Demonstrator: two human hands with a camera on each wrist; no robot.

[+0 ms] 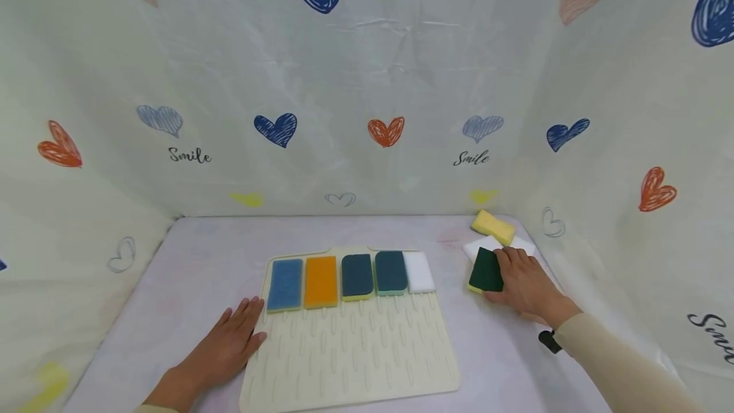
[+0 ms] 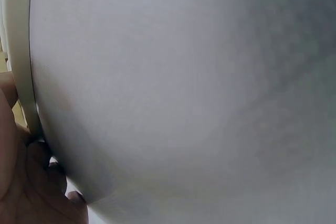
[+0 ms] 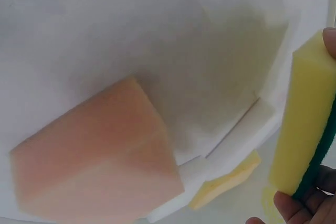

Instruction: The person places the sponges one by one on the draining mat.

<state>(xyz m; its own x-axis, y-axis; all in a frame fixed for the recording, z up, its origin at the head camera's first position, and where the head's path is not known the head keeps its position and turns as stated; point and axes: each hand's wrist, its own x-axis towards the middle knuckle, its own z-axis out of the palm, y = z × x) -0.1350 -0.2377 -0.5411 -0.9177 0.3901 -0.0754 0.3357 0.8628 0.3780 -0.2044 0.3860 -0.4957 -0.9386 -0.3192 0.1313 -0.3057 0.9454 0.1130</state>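
My right hand (image 1: 524, 282) grips a scouring sponge (image 1: 486, 271) with a dark green face and a yellow body. In the right wrist view, the thumb and fingers pinch this sponge (image 3: 310, 114) at its two ends, above the table. Flat beside the left edge of a cream ridged mat (image 1: 355, 355) lies my left hand (image 1: 223, 343), its fingers touching that edge. Along the mat's far side runs a row of sponges: blue (image 1: 285, 284), orange (image 1: 320, 280), two dark teal ones, left (image 1: 357, 276) and right (image 1: 391, 273), then white (image 1: 420, 273).
Near the table's far right corner lie a yellow sponge (image 1: 493, 227) and white sponges (image 1: 480, 246). A pink sponge (image 3: 100, 156) sits below the right wrist, mostly hidden in the head view. A heart-patterned curtain (image 1: 424, 171) encloses the table's back and sides.
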